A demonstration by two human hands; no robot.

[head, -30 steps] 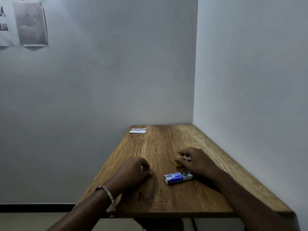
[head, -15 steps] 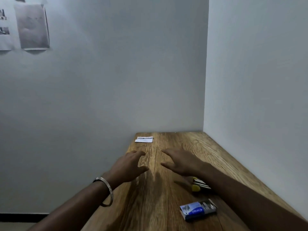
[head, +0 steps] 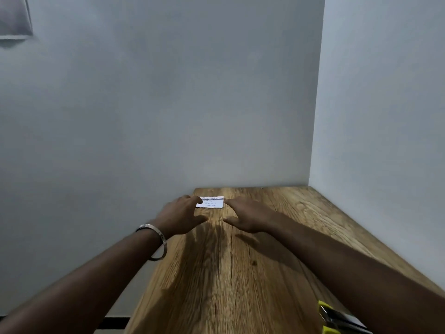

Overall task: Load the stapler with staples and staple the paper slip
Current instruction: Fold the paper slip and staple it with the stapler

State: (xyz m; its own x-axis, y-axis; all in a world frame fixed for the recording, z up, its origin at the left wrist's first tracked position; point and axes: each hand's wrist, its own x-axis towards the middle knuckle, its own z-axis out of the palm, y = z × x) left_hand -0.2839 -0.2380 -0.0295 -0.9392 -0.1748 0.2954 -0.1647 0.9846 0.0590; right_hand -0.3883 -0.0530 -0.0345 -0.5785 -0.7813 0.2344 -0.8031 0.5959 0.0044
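A white paper slip (head: 213,203) lies flat near the far left corner of the wooden table (head: 277,237). My left hand (head: 181,216) is stretched out with its fingertips at the slip's left edge. My right hand (head: 248,216) reaches beside it, fingers straight, the fingertips just at the slip's right edge. Both hands hold nothing. The yellow and black stapler (head: 337,318) lies at the bottom right under my right forearm, partly hidden. The staple box is out of view.
Grey walls close the table in at the back and on the right. A sheet of paper (head: 14,18) hangs on the wall at the top left. A metal bangle (head: 157,239) sits on my left wrist.
Both hands have moved forward from the near part of the table to the paper slip. My right hand left the stapler behind. The view has tilted up, and the staple box has dropped out of view.
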